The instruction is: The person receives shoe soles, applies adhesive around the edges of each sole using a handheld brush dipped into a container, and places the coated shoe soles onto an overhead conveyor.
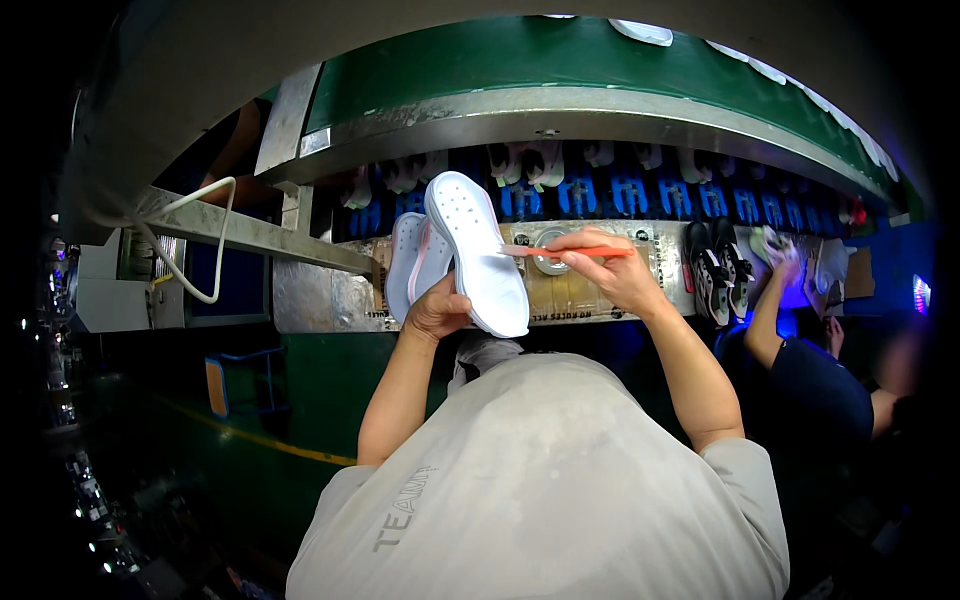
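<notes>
Single head view, looking down, close over workbench [600, 290]

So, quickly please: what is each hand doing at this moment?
Left hand: closed, holding two white shoe soles upright.
Right hand: closed, fingers gripping an orange-handled brush, its tip at the front sole.

We see a white sole [478, 255] dotted with small holes, and a white shoe [412, 262] with a pink stripe. The brush [572, 251] handle is orange. Our shirt [545, 480] is pale grey. The belt [560, 55] is green, the racks [630, 192] blue, the neighbour's shoes [722, 270] black-and-white.
</notes>
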Demonstrator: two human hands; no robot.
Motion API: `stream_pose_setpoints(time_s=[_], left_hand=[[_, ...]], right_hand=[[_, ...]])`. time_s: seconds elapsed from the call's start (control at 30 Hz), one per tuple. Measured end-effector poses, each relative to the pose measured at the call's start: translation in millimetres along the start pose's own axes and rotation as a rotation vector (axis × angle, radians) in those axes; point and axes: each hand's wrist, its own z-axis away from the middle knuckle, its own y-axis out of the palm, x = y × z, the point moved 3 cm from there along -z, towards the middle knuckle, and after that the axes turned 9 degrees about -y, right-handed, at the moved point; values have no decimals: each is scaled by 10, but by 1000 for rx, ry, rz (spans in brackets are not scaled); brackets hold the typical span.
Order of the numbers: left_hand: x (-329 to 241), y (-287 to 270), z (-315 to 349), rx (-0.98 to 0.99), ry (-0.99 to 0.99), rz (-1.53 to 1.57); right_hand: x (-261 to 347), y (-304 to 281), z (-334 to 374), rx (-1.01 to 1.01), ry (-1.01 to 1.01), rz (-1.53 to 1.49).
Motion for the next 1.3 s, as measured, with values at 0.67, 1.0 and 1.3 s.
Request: stream_pose_setpoints(time_s=[0.67,1.0,1.3], left_hand=[[-768,677,156,-199,381,-566],[-705,794,158,-465,822,-1049],[-740,756,-34,-521,734,-1160]], right_hand=[[153,-131,-92,58,-263,153],[149,244,155,-42,83,-292],[547,469,284,-117,112,-464]])
